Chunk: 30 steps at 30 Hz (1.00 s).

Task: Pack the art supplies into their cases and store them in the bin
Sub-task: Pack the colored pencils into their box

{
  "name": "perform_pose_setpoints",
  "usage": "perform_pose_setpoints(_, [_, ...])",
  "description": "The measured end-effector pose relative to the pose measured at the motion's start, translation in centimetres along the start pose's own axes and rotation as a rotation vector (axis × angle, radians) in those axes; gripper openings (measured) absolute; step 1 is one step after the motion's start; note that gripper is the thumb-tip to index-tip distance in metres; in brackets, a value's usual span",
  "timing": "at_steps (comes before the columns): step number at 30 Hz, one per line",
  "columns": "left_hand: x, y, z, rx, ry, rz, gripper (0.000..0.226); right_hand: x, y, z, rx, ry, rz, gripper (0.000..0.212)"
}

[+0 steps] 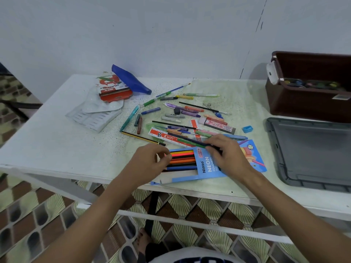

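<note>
A blue coloured-pencil box (206,166) lies open at the table's front edge, with several coloured pencils (183,160) lying side by side in it. My left hand (150,162) pinches the left ends of those pencils. My right hand (228,156) rests on the box and holds a green and a dark pencil (190,141) above it. Loose pens, crayons, erasers and a ruler (167,136) are scattered behind the box. The brown bin (303,103) stands at the far right with small items inside.
A grey bin lid (311,154) lies at the right front. A red oil-pastel box (114,88), a blue pouch (131,80) and a white plastic tray (95,116) sit at the back left. A blue sharpener (247,129) is near the lid. The wall is right behind the table.
</note>
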<state>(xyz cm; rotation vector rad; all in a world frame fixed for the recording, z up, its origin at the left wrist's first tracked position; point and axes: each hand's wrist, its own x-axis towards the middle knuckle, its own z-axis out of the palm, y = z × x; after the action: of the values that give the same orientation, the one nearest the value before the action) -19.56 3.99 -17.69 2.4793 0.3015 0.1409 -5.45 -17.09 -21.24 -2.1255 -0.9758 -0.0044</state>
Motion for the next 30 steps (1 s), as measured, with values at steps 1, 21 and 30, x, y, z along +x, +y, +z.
perform_pose_setpoints(1, [0.3, 0.4, 0.1, -0.028, 0.039, -0.039, 0.009, 0.2, -0.4, -0.1, 0.058, 0.019, 0.057, 0.022])
perform_pose_setpoints(21, [4.8, 4.2, 2.3, -1.060, -0.043, -0.520, 0.023, 0.7, -3.1, 0.9, 0.533, -0.091, 0.351, 0.024])
perform_pose_setpoints(30, [1.9, 3.9, -3.7, -0.143, -0.102, -0.013, 0.017, 0.0, -0.6, -3.2, -0.321, -0.536, 0.013, 0.111])
